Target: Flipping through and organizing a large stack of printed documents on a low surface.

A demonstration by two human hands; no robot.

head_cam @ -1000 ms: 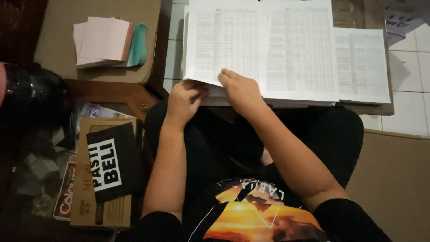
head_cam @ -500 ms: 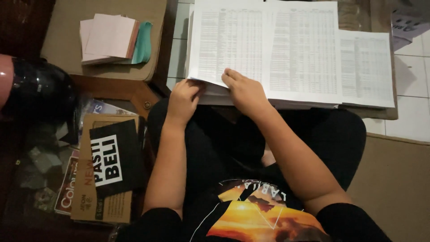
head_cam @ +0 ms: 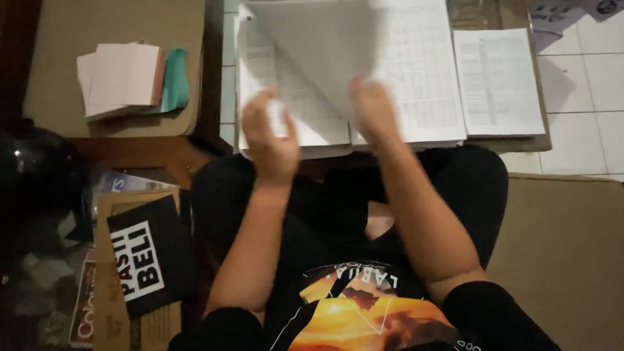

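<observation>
The stack of printed sheets (head_cam: pixel 416 84) lay across the person's lap. Above that stack, a raised sheet (head_cam: pixel 325 52) curved upward, blurred. The right hand (head_cam: pixel 374 107) pinched the sheet's lower edge near the stack's front. The left hand (head_cam: pixel 270 140) hovered over the stack's left corner, fingers curled; whether it gripped paper could not be told.

A tiled floor (head_cam: pixel 601 91) carries a printed paper stack (head_cam: pixel 497 81).
</observation>
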